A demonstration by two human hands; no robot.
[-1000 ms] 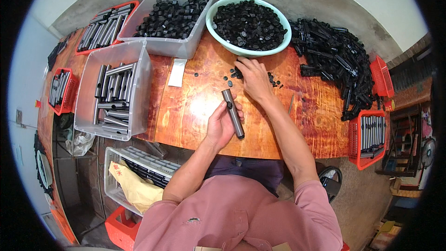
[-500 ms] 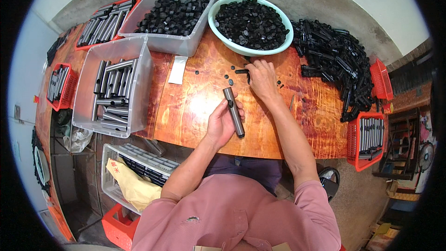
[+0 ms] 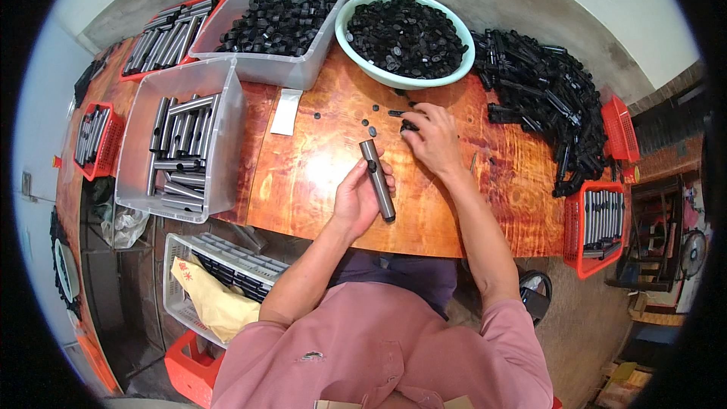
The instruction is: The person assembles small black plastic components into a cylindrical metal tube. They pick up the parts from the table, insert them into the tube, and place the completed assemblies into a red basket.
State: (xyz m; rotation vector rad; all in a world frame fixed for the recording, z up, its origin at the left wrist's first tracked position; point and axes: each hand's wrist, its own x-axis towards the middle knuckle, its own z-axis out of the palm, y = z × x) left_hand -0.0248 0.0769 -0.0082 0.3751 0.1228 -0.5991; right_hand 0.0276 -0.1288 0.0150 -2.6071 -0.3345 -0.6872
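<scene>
My left hand (image 3: 354, 201) is wrapped round a dark grey metal tube (image 3: 381, 189), which has a hole near its upper end and a black lower end. It is held tilted above the table's near edge. Beyond and to the right, my right hand (image 3: 438, 140) pinches a small black plastic part (image 3: 409, 126) between thumb and fingers; its full shape is hidden. By the fingertips lies a thin black piece (image 3: 395, 113). Several small black caps, one of them an oval cap (image 3: 372, 132), lie on the wood just past the tube's upper end.
A pale green basin (image 3: 350, 51) of small black caps stands at the back, beside a clear bin (image 3: 303, 76) of black rings. Black plastic parts (image 3: 541, 98) are heaped at right. Tubes fill a clear bin (image 3: 136, 174) at left and a red basket (image 3: 574, 246) at right.
My right hand has drawn slightly nearer and turned, with the small black part now showing in its fingertips. The thin black piece lies apart from it. My left hand keeps hold of the tube.
</scene>
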